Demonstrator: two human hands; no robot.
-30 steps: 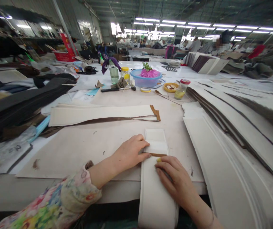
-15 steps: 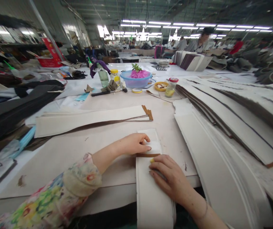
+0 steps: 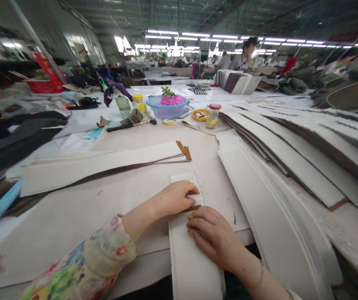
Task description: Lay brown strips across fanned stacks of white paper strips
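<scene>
Left hand [image 3: 181, 197] arches over the white strip [image 3: 187, 262], right hand [image 3: 212, 233] lies bent on it, both grips unclear

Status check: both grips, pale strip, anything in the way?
Left grip over white piece, hold unclear. Right grip on pale strip, near brown edge. Stacked strips beyond, apart; no obstruction seen.

two grips [image 3: 180, 198] [image 3: 213, 235], one blue basin [image 3: 165, 110], two lidded jars [image 3: 139, 105] [image 3: 212, 118], one yellow ring [image 3: 169, 123]
</scene>
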